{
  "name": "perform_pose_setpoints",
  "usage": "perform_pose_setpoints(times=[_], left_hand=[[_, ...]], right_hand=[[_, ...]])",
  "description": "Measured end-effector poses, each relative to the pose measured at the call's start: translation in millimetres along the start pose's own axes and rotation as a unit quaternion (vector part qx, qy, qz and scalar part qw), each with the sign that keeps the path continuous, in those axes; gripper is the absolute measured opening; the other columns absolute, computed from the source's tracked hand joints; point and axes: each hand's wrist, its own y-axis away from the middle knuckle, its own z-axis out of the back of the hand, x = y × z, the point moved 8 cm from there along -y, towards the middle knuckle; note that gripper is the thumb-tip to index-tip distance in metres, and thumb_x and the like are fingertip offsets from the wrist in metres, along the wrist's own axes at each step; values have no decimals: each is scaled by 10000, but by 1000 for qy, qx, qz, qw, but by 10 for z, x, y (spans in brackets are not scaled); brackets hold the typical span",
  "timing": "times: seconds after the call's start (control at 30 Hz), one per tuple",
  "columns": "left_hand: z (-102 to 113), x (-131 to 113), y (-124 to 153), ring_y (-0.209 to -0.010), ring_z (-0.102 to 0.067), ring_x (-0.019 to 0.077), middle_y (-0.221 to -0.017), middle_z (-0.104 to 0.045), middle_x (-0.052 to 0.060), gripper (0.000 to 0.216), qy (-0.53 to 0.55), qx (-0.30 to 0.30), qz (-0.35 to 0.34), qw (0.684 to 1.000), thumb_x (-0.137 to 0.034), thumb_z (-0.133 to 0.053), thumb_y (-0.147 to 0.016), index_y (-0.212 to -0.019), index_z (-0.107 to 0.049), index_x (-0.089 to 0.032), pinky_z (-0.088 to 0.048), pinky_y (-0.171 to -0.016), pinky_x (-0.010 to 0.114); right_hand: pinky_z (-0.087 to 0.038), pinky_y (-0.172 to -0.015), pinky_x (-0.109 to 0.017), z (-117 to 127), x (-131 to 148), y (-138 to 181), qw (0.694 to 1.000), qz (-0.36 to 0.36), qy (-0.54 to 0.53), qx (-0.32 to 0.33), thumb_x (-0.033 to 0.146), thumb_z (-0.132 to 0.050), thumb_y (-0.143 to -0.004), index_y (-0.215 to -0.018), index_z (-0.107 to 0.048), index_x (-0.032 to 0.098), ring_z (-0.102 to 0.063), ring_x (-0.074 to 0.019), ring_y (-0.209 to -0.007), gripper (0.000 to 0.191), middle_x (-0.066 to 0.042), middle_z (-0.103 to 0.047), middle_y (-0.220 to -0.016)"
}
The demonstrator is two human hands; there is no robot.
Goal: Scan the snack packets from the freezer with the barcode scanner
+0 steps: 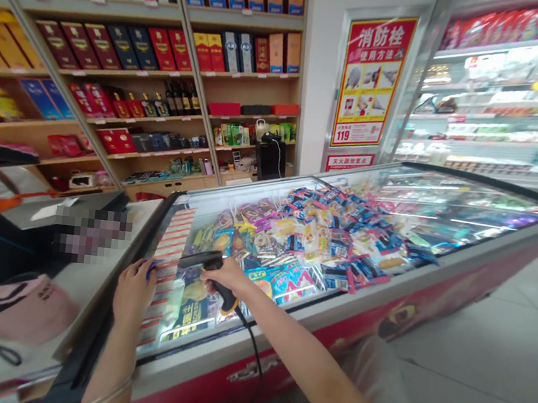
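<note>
A black barcode scanner (201, 259) with a yellow edge is gripped in my right hand (231, 276), its head pointing left over the freezer's glass. The scanner's cord (254, 341) hangs down in front of the freezer. Close to that head, my left hand (135, 290) is closed on a small purple packet (153, 267), mostly hidden by the fingers. Both hands are above the left end of the chest freezer (286, 312). Beneath the glass lie colourful ice cream packets (294, 281), and a red-and-white striped strip (176, 236) runs beside them.
A counter (54, 326) on the left bears a pink pouch (21, 310) with a black strap. Shelves (138, 75) of boxes and bottles line the back wall. A red poster (375, 78) hangs beside a lit display fridge (499, 117). Pale floor tiles (498, 354) lie to the right.
</note>
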Motion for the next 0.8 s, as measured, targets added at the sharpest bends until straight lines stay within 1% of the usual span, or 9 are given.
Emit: perform_pose_setpoints(times=[0.07, 0.17, 0.23, 0.3, 0.37, 0.43, 0.57, 0.7, 0.8], left_hand=[[-17, 12, -1, -1168, -507, 288, -1256, -557, 141, 478, -8, 0, -12, 1000, -317, -327, -861, -1243, -569, -158, -417, -994, 398], [23, -50, 6, -1149, -524, 307, -1241, -555, 182, 490, -34, -8, -30, 999, -324, -312, -859, -1224, -568, -122, -421, -983, 423], [121, -180, 11, -1171, -506, 334, -1258, -533, 205, 468, -56, -35, -43, 997, -324, -326, -847, -1173, -590, -116, -415, -978, 457], [256, -408, 5, -1228, -455, 356, -1296, -501, 203, 433, -64, -72, -59, 994, -317, -349, -831, -1124, -604, -124, -388, -999, 484], [384, -735, -21, -1264, -416, 352, -1322, -482, 190, 416, -43, -100, -83, 991, -314, -359, -826, -1105, -605, -127, -351, -1037, 479], [479, -1133, -71, -1263, -418, 326, -1331, -481, 174, 412, -6, -110, -108, 988, -321, -356, -836, -1110, -601, -134, -333, -1058, 452], [545, -2022, -187, -1252, -421, 298, -1329, -500, 131, 383, 71, -81, -158, 982, -320, -375, -853, -1135, -592, -177, -340, -1047, 441], [489, -2825, -235, -1206, -457, 292, -1316, -520, 135, 381, 117, -46, -190, 974, -304, -386, -866, -1152, -592, -160, -356, -1027, 417], [330, -3332, -223, -1168, -494, 281, -1278, -551, 134, 379, 145, -8, -211, 967, -297, -388, -875, -1171, -581, -158, -366, -1013, 396]], right_hand=[[-489, -385, -215, 13, 20, 3, 1000, -5, -26, 6, 101, -687, -646, -571, -602, 120, -541, -108, -372, 114, 8, -583, -471], [-482, -385, -206, 118, 149, 73, 998, -3, -61, 3, 99, -680, -651, -608, -587, 134, -536, -103, -367, 108, 20, -581, -463], [-483, -391, -205, 238, 296, 162, 998, 7, -68, 1, 111, -690, -649, -627, -582, 139, -539, -103, -372, 114, 24, -584, -467], [-478, -387, -203, 405, 473, 274, 998, 25, -65, -10, 130, -704, -643, -626, -583, 138, -543, -104, -379, 123, 21, -588, -474], [-466, -378, -201, 615, 670, 398, 996, 52, -62, -30, 137, -704, -644, -622, -589, 134, -539, -102, -379, 117, 18, -592, -485], [-456, -376, -201, 858, 861, 524, 993, 81, -61, -54, 138, -693, -654, -616, -590, 132, -532, -97, -375, 110, 15, -592, -495], [-444, -384, -205, 1460, 1183, 778, 982, 135, -34, -124, 160, -699, -655, -623, -586, 129, -532, -98, -381, 121, 9, -587, -501], [-453, -391, -223, 2092, 1383, 1033, 968, 168, -18, -185, 175, -707, -625, -661, -595, 129, -550, -117, -404, 126, 1, -596, -522], [-456, -401, -227, 2510, 1457, 1215, 958, 174, -5, -229, 189, -710, -627, -669, -588, 135, -546, -115, -408, 140, 1, -593, -524]])
